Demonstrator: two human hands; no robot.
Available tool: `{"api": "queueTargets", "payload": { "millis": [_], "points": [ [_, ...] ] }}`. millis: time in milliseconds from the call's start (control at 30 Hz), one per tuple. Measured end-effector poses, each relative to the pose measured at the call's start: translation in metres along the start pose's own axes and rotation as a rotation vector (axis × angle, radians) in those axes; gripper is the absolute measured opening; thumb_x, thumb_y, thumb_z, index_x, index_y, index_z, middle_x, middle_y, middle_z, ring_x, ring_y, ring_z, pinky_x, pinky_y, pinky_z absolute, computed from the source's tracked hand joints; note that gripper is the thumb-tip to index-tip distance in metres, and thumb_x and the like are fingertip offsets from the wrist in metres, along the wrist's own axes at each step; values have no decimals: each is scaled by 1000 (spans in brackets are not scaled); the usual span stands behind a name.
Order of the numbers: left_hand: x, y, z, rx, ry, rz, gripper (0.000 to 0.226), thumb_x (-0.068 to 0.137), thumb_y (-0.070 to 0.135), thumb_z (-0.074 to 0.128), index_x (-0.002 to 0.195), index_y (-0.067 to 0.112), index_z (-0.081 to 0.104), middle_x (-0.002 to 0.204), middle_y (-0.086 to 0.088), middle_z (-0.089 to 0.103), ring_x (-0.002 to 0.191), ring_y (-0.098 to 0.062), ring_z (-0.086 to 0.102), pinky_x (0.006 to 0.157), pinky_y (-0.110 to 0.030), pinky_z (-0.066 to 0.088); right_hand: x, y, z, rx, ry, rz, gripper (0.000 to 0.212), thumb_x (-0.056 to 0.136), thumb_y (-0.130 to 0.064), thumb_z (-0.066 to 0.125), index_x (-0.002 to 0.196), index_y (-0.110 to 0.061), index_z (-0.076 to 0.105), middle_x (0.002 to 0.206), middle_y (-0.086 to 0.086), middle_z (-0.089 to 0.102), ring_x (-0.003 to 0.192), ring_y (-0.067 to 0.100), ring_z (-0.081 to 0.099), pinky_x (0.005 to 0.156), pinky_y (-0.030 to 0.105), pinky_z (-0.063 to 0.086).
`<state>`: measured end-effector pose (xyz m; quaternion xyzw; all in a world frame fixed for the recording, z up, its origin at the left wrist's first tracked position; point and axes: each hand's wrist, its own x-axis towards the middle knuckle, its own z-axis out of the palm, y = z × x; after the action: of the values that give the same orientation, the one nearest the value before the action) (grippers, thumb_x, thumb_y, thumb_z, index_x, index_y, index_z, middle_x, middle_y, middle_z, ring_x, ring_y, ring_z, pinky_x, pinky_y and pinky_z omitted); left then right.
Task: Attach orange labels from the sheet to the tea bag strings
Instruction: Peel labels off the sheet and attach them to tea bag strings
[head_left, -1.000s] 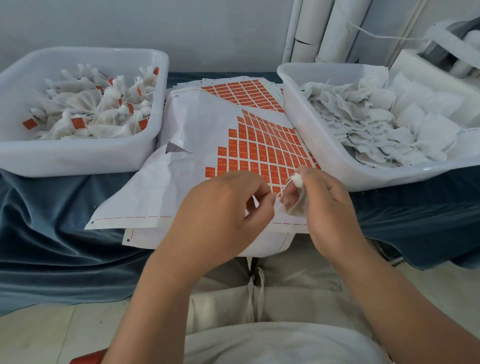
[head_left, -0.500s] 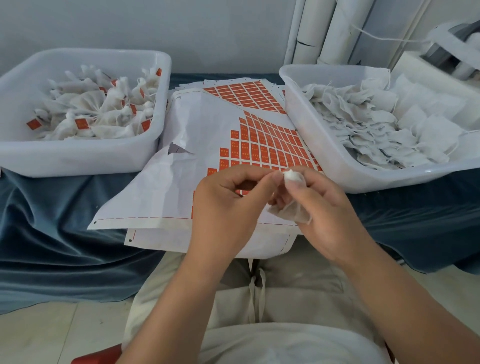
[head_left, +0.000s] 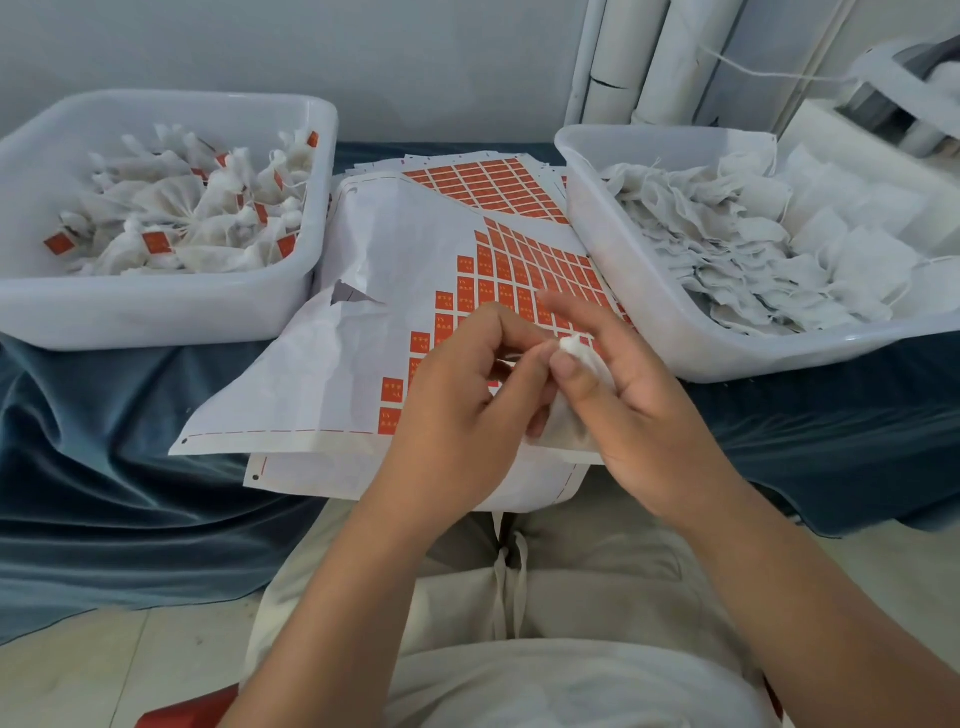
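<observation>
In the head view, the right hand (head_left: 644, 410) holds one tea bag (head_left: 574, 347) just above the near edge of the label sheet (head_left: 395, 249), over the person's lap. Its thumb clamps the bag's soft body against the curled lower fingers, and the forefinger sticks out, blurred. This grip leaves the gathered top poking up, probably so the other hand can work there. The left hand (head_left: 457, 410) is curled, with thumb and fingertips pinched together right against that gathered top. Whether they grip the string, a peeled label or both is too small to tell. No orange shows on this bag, so the label is judged not yet on.

The sheet lies between two tubs, within easy reach of both hands. Its near-left part is bare backing, and the orange labels stand in a stepped block toward the right, which suggests row-by-row peeling. A second sheet (head_left: 483, 182), full of labels, peeks out behind it. The left tub (head_left: 156, 312) holds tagged bags (head_left: 171, 228) and the right tub (head_left: 639, 306) holds plain bags (head_left: 753, 249), so supply and finished work look to be kept on opposite sides.

The held tea bag is white, thin and gauzy, crumpled and bunched into a small tuft at its top.
</observation>
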<state>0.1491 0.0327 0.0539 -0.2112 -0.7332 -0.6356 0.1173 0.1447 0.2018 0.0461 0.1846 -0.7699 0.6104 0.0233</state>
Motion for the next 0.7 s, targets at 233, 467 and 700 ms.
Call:
{"api": "queueTargets", "payload": {
  "millis": [233, 467, 700],
  "points": [
    [4, -7, -11, 260, -154, 38, 15, 105, 21, 60, 92, 17, 64, 91, 10, 66, 90, -15, 65, 82, -25, 53, -2, 0, 9, -274, 246, -165, 17, 112, -25, 49, 117, -25, 64, 96, -15, 74, 97, -5, 70, 78, 13, 53],
    [3, -6, -10, 365, -98, 81, 14, 103, 29, 61, 91, 24, 61, 87, 17, 62, 85, -6, 60, 72, -10, 41, 1, 9, 5, -58, 310, 34, 19, 112, -39, 47, 102, -28, 59, 82, -9, 71, 84, 3, 68, 85, 23, 52],
    [3, -5, -15, 156, 59, -61, 10, 104, 24, 63, 94, 23, 63, 92, 18, 70, 86, -10, 67, 69, -16, 53, 7, 6, -8, 572, -6, 208, 25, 99, -28, 70, 122, -18, 75, 92, 3, 70, 89, 16, 68, 87, 30, 57]
  ]
}}
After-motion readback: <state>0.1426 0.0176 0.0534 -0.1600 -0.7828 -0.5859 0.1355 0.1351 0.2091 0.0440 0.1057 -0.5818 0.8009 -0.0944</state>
